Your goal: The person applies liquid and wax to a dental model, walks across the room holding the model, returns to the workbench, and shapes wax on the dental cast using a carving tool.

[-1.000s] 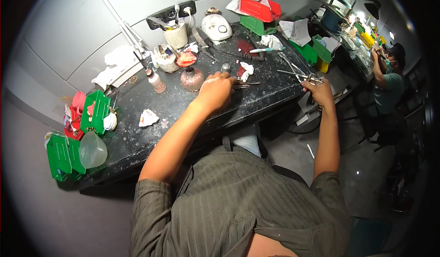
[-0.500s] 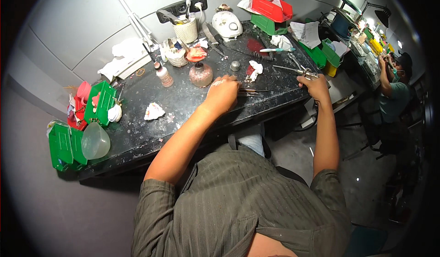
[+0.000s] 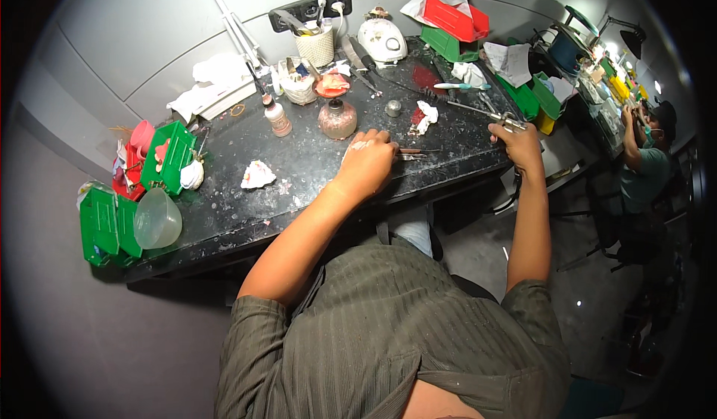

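My left hand [image 3: 370, 163] rests near the front edge of the black bench [image 3: 314, 191], fingers curled down and pale residue on its back. Several thin pointed hand tools [image 3: 415, 152] stick out to its right; whether the fingers grip one is hidden. At the bench's right end, my right hand [image 3: 520, 146] is closed around a metal tool with a long thin nozzle [image 3: 479, 111], pointing up and left. Beyond the left hand stands a round glass bottle [image 3: 337, 120] with a red dish [image 3: 331, 85] on top. White crumpled material stained red [image 3: 426, 117] lies between the hands.
Left are green bins [image 3: 168, 157] and a translucent bowl [image 3: 157, 219]. A small dropper-like bottle [image 3: 278, 117], woven tool cup [image 3: 315, 47] and white rounded device [image 3: 382, 39] stand farther back. A white stained lump [image 3: 258, 175] lies left of centre. Another person [image 3: 646, 154] works far right.
The view has shifted slightly, so the bench appears a little to the right. My left hand has drawn slightly nearer to me. My right hand keeps its hold on the long-nozzled tool.
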The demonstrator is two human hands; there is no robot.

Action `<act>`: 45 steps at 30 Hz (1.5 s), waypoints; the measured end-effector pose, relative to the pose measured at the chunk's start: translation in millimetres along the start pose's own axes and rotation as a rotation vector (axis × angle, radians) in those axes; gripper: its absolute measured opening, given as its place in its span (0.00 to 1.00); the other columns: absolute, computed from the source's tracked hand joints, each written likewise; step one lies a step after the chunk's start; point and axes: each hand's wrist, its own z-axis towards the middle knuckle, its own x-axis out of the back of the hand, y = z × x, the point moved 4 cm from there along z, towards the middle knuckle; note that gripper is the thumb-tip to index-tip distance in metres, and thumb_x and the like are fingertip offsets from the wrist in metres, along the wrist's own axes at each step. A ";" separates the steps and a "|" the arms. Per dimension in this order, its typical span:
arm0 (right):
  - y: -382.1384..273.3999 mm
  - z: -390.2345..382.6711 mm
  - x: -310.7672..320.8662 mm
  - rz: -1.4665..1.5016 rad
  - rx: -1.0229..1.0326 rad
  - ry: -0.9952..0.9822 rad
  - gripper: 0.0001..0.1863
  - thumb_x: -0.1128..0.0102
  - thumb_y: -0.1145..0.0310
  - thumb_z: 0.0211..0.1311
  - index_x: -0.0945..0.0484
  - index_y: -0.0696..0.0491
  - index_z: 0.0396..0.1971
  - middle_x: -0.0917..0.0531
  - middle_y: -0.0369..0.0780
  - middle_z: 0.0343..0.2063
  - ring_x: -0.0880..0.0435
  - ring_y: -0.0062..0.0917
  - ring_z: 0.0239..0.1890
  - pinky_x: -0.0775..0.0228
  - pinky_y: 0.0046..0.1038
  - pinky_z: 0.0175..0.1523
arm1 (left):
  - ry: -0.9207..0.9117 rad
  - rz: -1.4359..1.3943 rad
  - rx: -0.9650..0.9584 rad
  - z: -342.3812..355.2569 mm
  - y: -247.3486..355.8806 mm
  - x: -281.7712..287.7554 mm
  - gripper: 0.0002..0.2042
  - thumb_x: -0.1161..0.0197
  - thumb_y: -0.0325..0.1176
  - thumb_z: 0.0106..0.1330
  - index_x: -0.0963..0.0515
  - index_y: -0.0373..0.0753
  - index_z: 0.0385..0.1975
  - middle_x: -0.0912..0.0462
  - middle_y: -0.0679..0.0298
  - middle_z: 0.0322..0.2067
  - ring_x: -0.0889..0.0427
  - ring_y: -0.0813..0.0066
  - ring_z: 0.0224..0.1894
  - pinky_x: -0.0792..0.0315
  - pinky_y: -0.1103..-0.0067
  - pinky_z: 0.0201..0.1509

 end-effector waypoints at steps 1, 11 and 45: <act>-7.3 -6.4 1.0 0.051 0.009 -0.013 0.08 0.28 0.69 0.54 0.16 0.59 0.23 0.15 0.34 0.21 0.21 0.14 0.23 0.34 0.19 0.31 | 0.000 0.018 -0.002 -0.7 3.0 -1.9 0.07 0.39 0.31 0.62 0.16 0.38 0.34 0.20 0.59 0.33 0.21 0.57 0.42 0.28 0.65 0.47; -54.3 -4.1 -57.8 -0.248 0.184 -0.214 0.14 0.25 0.63 0.51 0.15 0.59 0.26 0.15 0.38 0.20 0.20 0.20 0.22 0.29 0.27 0.33 | 0.066 0.082 -0.025 15.9 29.8 -15.9 0.07 0.38 0.25 0.51 0.17 0.38 0.29 0.19 0.59 0.34 0.19 0.60 0.43 0.26 0.69 0.48; 34.0 -54.4 29.0 -0.173 0.024 -0.721 0.11 0.22 0.69 0.46 0.14 0.59 0.26 0.15 0.34 0.21 0.22 0.14 0.24 0.33 0.23 0.31 | 0.126 0.155 0.059 12.0 9.8 -13.6 0.05 0.39 0.28 0.54 0.16 0.36 0.24 0.17 0.55 0.33 0.18 0.60 0.39 0.23 0.69 0.43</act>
